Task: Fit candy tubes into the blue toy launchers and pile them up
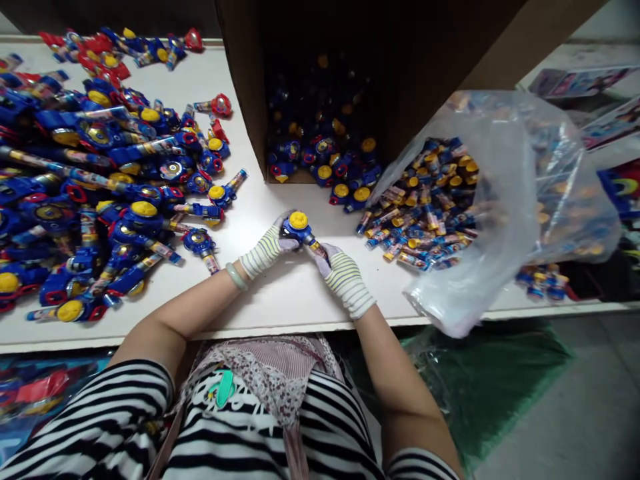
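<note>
Centrally in the head view, the left hand (270, 248) grips a blue toy (300, 227) by its round end; the right hand (345, 277) pinches its tube (316, 247). The toy is over the white table (285, 300), before the box (430, 73).

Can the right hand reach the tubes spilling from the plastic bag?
Probably yes: nothing visible blocks the way across the table between the right hand and the tubes, though that hand holds a toy.

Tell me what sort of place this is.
Probably a toy workshop or packing bench: a heap of similar blue toy-like pieces covers the left of the white table, a cardboard box holds more, and small tubes spill from a clear plastic bag.
</note>
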The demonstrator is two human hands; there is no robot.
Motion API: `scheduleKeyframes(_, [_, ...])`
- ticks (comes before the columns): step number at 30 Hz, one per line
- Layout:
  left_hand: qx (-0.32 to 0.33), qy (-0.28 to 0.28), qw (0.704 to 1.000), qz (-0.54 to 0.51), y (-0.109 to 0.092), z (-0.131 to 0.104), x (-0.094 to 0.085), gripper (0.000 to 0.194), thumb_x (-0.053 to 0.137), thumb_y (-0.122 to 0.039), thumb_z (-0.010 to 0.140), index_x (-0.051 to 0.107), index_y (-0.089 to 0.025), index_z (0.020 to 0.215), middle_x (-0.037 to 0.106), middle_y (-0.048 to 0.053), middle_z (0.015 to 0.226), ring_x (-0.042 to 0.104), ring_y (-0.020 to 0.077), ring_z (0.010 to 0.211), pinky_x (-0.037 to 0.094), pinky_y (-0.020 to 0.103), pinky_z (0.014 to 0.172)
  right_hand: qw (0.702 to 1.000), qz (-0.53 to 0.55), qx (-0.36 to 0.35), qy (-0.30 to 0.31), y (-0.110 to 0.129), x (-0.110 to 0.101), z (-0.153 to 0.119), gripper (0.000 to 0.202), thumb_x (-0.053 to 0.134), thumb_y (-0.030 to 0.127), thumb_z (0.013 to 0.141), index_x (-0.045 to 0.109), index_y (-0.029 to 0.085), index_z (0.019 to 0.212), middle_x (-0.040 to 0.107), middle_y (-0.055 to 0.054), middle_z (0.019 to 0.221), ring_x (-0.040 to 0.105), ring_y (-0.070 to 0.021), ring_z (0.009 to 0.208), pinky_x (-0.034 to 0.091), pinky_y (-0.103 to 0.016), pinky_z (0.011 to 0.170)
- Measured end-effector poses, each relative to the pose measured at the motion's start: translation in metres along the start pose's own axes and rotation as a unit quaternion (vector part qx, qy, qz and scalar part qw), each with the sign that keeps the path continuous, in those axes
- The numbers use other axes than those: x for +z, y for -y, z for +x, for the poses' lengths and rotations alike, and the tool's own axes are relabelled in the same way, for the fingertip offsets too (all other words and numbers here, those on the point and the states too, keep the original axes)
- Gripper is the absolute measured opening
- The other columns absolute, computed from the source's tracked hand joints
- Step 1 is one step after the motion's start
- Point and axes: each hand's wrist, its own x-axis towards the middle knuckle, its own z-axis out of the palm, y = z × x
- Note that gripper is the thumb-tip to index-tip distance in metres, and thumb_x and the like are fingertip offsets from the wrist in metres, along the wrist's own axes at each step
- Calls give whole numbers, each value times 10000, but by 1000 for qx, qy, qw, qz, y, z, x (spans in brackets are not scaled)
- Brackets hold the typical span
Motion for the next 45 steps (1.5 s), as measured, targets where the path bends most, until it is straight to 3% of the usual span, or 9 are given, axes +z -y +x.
scheduleKeyframes(7, [8,-76,994,77,-20,-10,3,611,839,-360,682,515,-189,1170,616,59,1077,620,193,943,564,310,840,999,-37,-14,27,25,-1,-14,414,431,387,1026,622,160,1314,695,-138,1276,672,-241,1108,507,-318,951])
scheduleKeyframes(16, [-7,-128,991,37,-11,-19,26,638,734,-396,804,485,-213,1362,630,68,1104,624,168,903,565,291,815,988,-147,33,32,42,-4,-19,478,369,417,1040,568,152,1384,691,-178,1265,675,-276,1047,478,-318,834])
scheduleKeyframes(21, [17,-110,992,54,-17,-27,31,592,750,-424,805,517,-227,1313,637,74,1153,638,189,959,570,319,860,994,96,47,-4,36,5,-21,475,417,555,985,658,172,1130,707,-128,965,630,-216,797,454,-290,692])
scheduleKeyframes(25, [60,-65,992,85,-29,-31,24,623,811,-443,750,564,-220,1277,645,86,1203,648,211,990,570,336,892,904,397,66,142,32,18,-18,736,157,757,944,635,197,939,481,8,585,361,-137,456,350,-263,463])
scheduleKeyframes(32, [35,-111,986,115,-29,-23,19,587,769,-390,775,558,-206,1291,651,89,1197,637,216,1022,556,352,918,940,317,122,39,43,13,-14,481,579,686,833,612,228,979,607,-36,752,526,-173,636,394,-264,556])
scheduleKeyframes(37, [24,-27,999,31,-30,-26,15,673,833,-439,691,574,-207,1267,639,103,1222,643,224,1007,545,334,858,798,566,113,174,46,28,-27,584,366,791,887,553,242,814,225,117,447,157,-95,339,215,-242,352])
scheduleKeyframes(39, [28,1,1000,1,-32,-27,10,683,875,-415,645,601,-199,1232,646,106,1212,646,223,1002,537,334,863,762,613,123,169,45,34,-28,556,480,784,859,566,236,814,286,110,454,197,-86,341,226,-237,352])
scheduleKeyframes(43, [59,-52,997,11,-33,-23,0,628,883,-345,658,621,-188,1206,656,107,1188,643,209,1012,527,332,893,839,520,130,93,54,36,-14,496,603,724,842,614,229,822,520,28,574,404,-111,452,334,-251,419])
scheduleKeyframes(45, [60,-64,995,36,-39,-19,-9,621,859,-365,694,607,-185,1232,664,102,1158,649,202,981,540,327,864,836,520,134,119,67,35,-5,569,512,780,857,620,223,815,475,33,535,357,-110,422,307,-257,398])
